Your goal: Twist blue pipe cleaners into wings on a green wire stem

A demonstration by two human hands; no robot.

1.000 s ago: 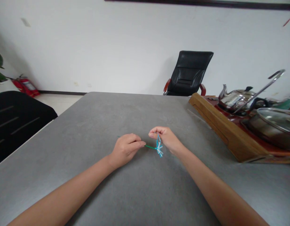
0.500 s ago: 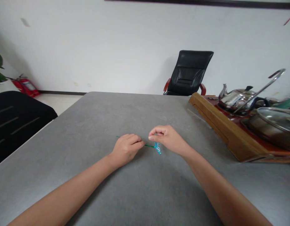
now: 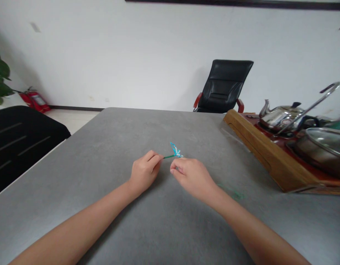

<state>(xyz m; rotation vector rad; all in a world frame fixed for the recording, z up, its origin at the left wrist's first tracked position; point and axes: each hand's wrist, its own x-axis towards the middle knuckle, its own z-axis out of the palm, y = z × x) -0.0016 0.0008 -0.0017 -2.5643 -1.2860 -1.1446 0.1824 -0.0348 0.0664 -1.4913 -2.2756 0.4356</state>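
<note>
Just above the grey table [image 3: 125, 132], my left hand [image 3: 144, 172] pinches the green stem of a small craft flower [image 3: 175, 150]. Its thin petals are light blue and white and point away from me to the right. My right hand [image 3: 193, 176] is close below the petals, thumb and fingertips pressed together. What that pinch holds, if anything, is too small to make out. By my right forearm, a blurred tangle of green thread [image 3: 237, 194] shows on the table.
A wooden tea tray [image 3: 255, 151] stands at the right, carrying a steel kettle [image 3: 281, 116] and a glass-lidded pot [image 3: 318, 147]. Behind the table is a black chair [image 3: 227, 84]. A black seat [image 3: 26, 143] and a red fire extinguisher [image 3: 36, 101] are at the left.
The flower has turned, its petals swinging from pointing toward me to pointing up and away. My right hand has dropped from above the stem to below it. Green thread has come into sight.
</note>
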